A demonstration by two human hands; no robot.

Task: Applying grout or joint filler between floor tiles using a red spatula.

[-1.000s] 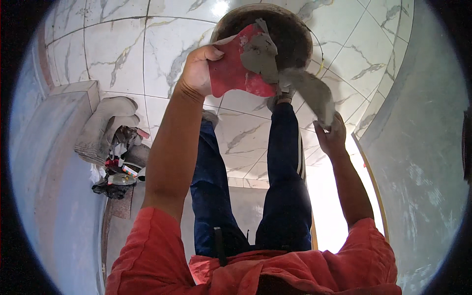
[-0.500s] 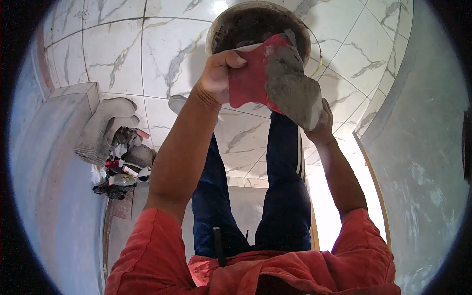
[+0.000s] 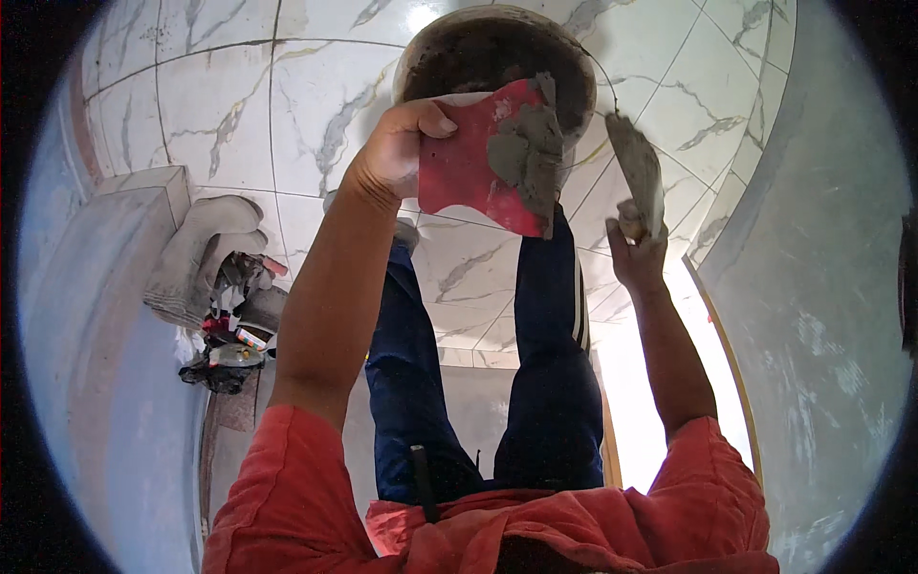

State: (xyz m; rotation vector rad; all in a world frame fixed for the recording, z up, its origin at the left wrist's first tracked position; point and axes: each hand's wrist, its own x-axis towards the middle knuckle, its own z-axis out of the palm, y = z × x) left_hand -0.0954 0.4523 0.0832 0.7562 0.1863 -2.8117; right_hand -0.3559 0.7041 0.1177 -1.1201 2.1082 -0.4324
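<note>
My left hand (image 3: pixel 400 143) is closed on the left edge of a red plastic board (image 3: pixel 457 170), its thumb lying on top. Wet grey mortar (image 3: pixel 526 145) covers the right part of that board. To the right, my right hand (image 3: pixel 639 251) grips a trowel (image 3: pixel 639 170) by its handle. The trowel's blade is turned nearly edge-on, points away from me and stands apart from the board; grey mortar coats it. Beyond the board, a round bucket (image 3: pixel 405 84) with a mortar-smeared inside stands on the floor, partly hidden by the board.
White marbled tiles (image 3: pixel 229 105) cover the floor. Grey rubber boots (image 3: pixel 206 239) and a pile of bags and small items (image 3: pixel 234 335) lie against the left wall. A grey plastered wall (image 3: pixel 813 316) rises on the right, beside a bright doorway (image 3: pixel 636 383).
The trowel has come off the board and swung right with my right hand. Less mortar shows on the board, which has shifted slightly left.
</note>
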